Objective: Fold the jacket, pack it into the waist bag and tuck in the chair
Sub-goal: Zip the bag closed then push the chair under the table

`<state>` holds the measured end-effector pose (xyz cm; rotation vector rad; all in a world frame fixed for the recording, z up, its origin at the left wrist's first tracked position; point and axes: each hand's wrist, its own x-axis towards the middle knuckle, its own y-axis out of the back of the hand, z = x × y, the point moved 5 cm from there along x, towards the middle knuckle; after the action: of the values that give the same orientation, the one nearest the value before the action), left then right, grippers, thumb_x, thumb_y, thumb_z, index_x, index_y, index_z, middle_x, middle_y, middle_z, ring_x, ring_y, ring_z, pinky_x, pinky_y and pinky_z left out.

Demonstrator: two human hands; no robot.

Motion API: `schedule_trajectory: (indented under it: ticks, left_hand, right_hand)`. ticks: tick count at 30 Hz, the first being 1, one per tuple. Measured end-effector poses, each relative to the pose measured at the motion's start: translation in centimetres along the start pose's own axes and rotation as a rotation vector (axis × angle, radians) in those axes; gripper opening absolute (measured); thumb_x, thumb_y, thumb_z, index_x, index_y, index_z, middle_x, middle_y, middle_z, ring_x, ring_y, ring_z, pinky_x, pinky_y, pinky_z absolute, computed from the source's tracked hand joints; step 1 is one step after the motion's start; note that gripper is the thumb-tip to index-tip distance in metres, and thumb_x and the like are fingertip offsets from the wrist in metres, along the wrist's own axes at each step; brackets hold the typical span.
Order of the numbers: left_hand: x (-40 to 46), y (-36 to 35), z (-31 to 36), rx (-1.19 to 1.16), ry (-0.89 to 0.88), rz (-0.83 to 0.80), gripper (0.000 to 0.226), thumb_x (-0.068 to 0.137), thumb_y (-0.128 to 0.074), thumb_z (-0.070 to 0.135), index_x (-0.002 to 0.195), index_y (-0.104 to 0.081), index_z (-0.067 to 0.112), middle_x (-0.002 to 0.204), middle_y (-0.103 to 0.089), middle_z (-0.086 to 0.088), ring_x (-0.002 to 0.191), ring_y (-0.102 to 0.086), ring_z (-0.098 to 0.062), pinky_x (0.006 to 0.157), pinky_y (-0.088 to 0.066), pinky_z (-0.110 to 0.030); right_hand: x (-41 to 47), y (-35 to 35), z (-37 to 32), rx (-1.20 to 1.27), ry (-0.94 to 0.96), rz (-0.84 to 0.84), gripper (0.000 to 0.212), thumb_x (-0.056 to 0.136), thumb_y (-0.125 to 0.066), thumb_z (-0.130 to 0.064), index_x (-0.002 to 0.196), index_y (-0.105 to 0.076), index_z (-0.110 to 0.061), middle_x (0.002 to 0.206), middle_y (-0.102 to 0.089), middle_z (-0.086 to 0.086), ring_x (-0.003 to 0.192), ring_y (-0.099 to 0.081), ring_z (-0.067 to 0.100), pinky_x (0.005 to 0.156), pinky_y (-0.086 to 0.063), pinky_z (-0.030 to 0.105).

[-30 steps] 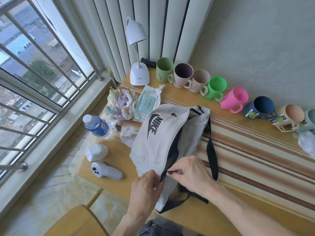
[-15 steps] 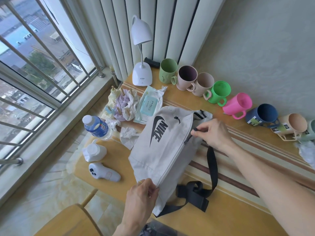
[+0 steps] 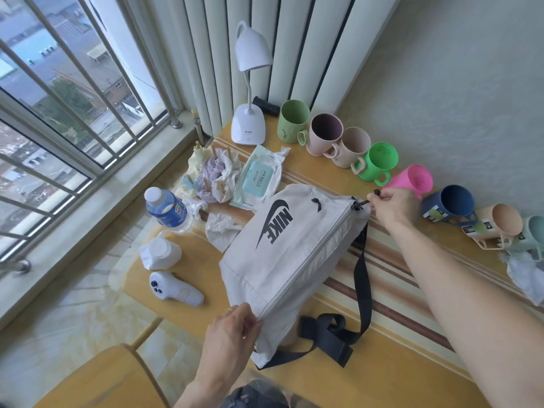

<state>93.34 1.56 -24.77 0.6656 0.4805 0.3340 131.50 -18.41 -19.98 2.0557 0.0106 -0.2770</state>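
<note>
The white waist bag (image 3: 282, 257) lay on the wooden table (image 3: 368, 375), its logo side up and its zipper line shut along the full length. The near corner of the bag was pinched between the thumb and fingers of the left hand (image 3: 232, 331), closed on the fabric at the table's front edge. At the far end, the zipper pull (image 3: 371, 197) was gripped by the fingertips of the right hand (image 3: 391, 206), which was closed around it just beside the pink mug (image 3: 412, 181). The black strap (image 3: 360, 285) ran down from that end and was bunched with its buckle on the table near the front edge. The jacket could not be seen. A chair back (image 3: 97, 378) was visible at the lower left, apart from the table. Beside the bag were set a water bottle (image 3: 167, 210), a white controller (image 3: 173, 290), a wipes pack (image 3: 259, 178) and a desk lamp (image 3: 250, 83). Mugs were lined along the wall.
</note>
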Motion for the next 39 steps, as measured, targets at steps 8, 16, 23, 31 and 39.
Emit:
schedule_trajectory:
  ticks: [8, 16, 23, 31, 39]
  left_hand:
    - [-3.7, 1.5, -0.3, -0.021, 0.141, -0.004, 0.024, 0.094, -0.061, 0.039, 0.074, -0.055, 0.028, 0.067, -0.060, 0.012, 0.065, -0.055, -0.007, 0.056, -0.038, -0.022]
    - [-14.8, 3.2, -1.3, 0.026, 0.326, 0.164, 0.046, 0.104, -0.034, 0.049, 0.080, -0.050, 0.015, 0.080, -0.064, -0.012, 0.077, -0.059, -0.032, 0.067, -0.046, -0.042]
    - [-30.7, 4.6, -5.1, 0.000, 0.564, 0.438, 0.036, 0.103, -0.039, 0.048, 0.080, -0.048, 0.022, 0.081, -0.059, -0.004, 0.077, -0.056, -0.028, 0.065, -0.042, -0.037]
    - [-46.7, 7.6, -10.4, 0.152, 0.870, 0.671, 0.038, 0.100, -0.042, 0.049, 0.107, -0.067, 0.021, 0.107, -0.068, -0.006, 0.103, -0.065, -0.027, 0.086, -0.052, -0.041]
    - [-53.4, 11.1, -16.3, 0.206, 0.977, 0.750, 0.033, 0.097, -0.044, 0.051, 0.102, -0.065, 0.026, 0.100, -0.064, -0.003, 0.098, -0.063, -0.025, 0.087, -0.056, -0.047]
  right_hand:
    - [-13.9, 1.2, 2.1, 0.139, 0.150, -0.208, 0.020, 0.091, -0.070, -0.035, 0.109, -0.066, -0.027, 0.090, -0.071, -0.012, 0.083, -0.067, 0.012, 0.079, -0.050, 0.035]
    - [-28.0, 0.1, 2.6, 0.293, 0.292, -0.447, 0.008, 0.092, -0.071, -0.030, 0.098, -0.065, -0.032, 0.095, -0.073, 0.000, 0.093, -0.072, 0.025, 0.080, -0.051, 0.037]
    - [-42.2, -1.3, -0.3, 0.323, 0.579, -0.725, 0.025, 0.095, -0.068, -0.030, 0.117, -0.065, -0.017, 0.100, -0.067, 0.003, 0.092, -0.063, 0.022, 0.084, -0.045, 0.035]
    - [-58.3, -1.9, 1.3, 0.268, 0.804, -0.947, 0.026, 0.094, -0.065, -0.039, 0.117, -0.064, -0.026, 0.098, -0.067, -0.005, 0.083, -0.060, 0.000, 0.070, -0.044, 0.026]
    - [-68.1, -5.1, 4.1, 0.154, 0.838, -1.021, 0.029, 0.096, -0.063, -0.041, 0.119, -0.065, -0.023, 0.097, -0.069, -0.005, 0.088, -0.065, 0.010, 0.078, -0.055, 0.032]
